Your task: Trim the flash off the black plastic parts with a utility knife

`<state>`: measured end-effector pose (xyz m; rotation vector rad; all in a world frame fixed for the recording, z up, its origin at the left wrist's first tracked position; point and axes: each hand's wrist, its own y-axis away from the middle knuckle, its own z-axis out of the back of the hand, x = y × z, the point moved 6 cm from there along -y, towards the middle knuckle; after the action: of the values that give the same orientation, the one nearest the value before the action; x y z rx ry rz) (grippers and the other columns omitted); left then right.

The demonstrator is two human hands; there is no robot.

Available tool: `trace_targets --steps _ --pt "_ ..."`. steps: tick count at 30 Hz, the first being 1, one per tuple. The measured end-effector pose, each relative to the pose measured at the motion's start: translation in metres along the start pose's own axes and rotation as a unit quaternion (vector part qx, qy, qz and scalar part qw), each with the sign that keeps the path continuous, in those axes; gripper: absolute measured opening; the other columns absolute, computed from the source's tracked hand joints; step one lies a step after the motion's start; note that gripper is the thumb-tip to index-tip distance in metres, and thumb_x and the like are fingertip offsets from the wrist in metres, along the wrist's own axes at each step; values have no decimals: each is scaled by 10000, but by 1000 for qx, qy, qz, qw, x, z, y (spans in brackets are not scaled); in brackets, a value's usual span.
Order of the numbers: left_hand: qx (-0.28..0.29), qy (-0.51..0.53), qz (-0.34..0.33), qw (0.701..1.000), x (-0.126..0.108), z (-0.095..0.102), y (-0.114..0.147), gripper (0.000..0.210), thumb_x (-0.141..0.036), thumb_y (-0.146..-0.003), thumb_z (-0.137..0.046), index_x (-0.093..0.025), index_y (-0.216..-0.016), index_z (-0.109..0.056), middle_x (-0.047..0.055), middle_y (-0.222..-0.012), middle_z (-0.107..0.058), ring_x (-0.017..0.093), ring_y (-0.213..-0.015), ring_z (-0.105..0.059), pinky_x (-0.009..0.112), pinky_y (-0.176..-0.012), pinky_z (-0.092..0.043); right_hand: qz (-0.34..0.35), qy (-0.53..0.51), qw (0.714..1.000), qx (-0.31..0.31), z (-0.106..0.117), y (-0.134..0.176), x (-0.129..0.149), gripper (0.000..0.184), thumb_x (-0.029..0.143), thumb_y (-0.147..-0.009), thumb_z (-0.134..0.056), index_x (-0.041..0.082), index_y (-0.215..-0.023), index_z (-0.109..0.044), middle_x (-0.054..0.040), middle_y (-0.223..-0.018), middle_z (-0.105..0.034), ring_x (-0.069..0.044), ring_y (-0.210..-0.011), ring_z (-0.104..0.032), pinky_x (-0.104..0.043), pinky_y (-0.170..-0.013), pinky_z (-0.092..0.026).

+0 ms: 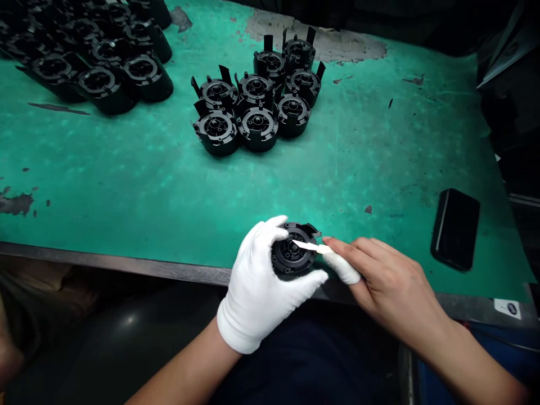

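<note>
A round black plastic housing [300,260] with a ringed, ribbed face is at the table's front edge. My left hand [264,281], in a white glove, is wrapped around its left side, thumb along the near side. Between the fingers of my right hand [386,275] is a craft knife [310,246], its pale pointed blade lying over the housing's face. Whether the blade touches the plastic I cannot tell. A white cover wraps my right thumb; the rest of that hand is bare. The knife's handle is mostly hidden in the grip.
Several similar black housings [258,122] stand grouped mid-table, some with upright tabs. More black parts [101,84] crowd the far left. A black phone-like device [455,229] lies on the right of the worn green tabletop [363,163]. Part of another person [10,343] shows at lower left.
</note>
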<state>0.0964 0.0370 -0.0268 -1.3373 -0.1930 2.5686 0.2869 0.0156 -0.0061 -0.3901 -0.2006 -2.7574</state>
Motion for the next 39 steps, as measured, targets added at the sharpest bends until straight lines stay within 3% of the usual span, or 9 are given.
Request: trace_targets --steps 4,10,14,18,24,28,32,35,39 --pt "3 -5 1 1000 -2 -2 0 605 -403 -735 -820 -218 -1191 -467 130 -1357 -587 271 -1249 -602 488 -1089 -502 -3 5 1000 -2 1 -7 0 365 275 -1025 -469 294 -1371 -585 -17 -827 -589 -194 -761 -568 -328 -665 -406" --pt "-50 -65 -10 997 -9 -5 3 633 -461 -723 -838 -193 -1156 -461 155 -1316 -616 301 -1261 -592 556 -1188 -373 -59 18 998 -24 3 -17 -5 346 300 -1022 -490 298 -1340 -628 -11 -818 -606 -197 -794 -612 -324 -672 -419" --pt "-50 -51 -14 997 -9 -8 1 624 -476 -722 -835 -198 -1137 -462 150 -1294 -611 300 -1245 -590 544 -1150 -413 -34 -47 998 -7 5 -2 -7 343 323 -1043 -442 282 -1323 -638 -26 -868 -645 -186 -814 -622 -314 -724 -446" --pt "-54 -19 -4 998 -7 -7 0 613 -490 -710 -846 -211 -1106 -470 128 -1259 -603 274 -1185 -606 461 -1046 -504 -21 -29 999 22 4 20 -7 350 298 -1030 -444 278 -1325 -632 -36 -905 -664 -193 -807 -625 -321 -701 -440" --pt "-52 -31 -5 998 -10 -9 0 555 -468 -734 -820 -210 -1081 -472 136 -1261 -594 306 -1205 -589 523 -1081 -466 -69 62 996 -18 3 21 -3 345 298 -999 -505 297 -1318 -637 -14 -827 -631 -202 -769 -622 -329 -634 -394" --pt "-62 -22 -2 998 -11 -9 1 521 -443 -754 -805 -208 -1074 -468 143 -1267 -601 312 -1207 -596 535 -1083 -469 -82 19 996 -36 6 23 0 327 297 -1010 -499 277 -1299 -650 -17 -854 -648 -192 -790 -631 -318 -668 -419" --pt "24 11 -29 999 -6 -4 -5 611 -455 -736 -820 -217 -1191 -489 118 -1315 -596 284 -1235 -596 466 -1097 -487 -67 -61 996 -23 13 23 -10 330 319 -1034 -458 272 -1298 -652 -27 -915 -675 -174 -828 -643 -296 -729 -460" --pt "128 3 -52 990 0 4 -16 778 -441 -719 -837 -234 -1357 -443 96 -1393 -576 274 -1297 -572 433 -1140 -466 -13 -30 999 23 13 13 -18 335 311 -1029 -452 296 -1292 -658 -28 -900 -677 -189 -809 -641 -311 -717 -457" --pt "215 -15 -58 975 5 14 -34 836 -392 -699 -842 -236 -1412 -435 82 -1495 -513 283 -1361 -527 419 -1172 -442 63 -3 996 63 11 -4 -24 349 287 -1022 -452 288 -1317 -640 -30 -915 -673 -192 -815 -639 -304 -692 -449"
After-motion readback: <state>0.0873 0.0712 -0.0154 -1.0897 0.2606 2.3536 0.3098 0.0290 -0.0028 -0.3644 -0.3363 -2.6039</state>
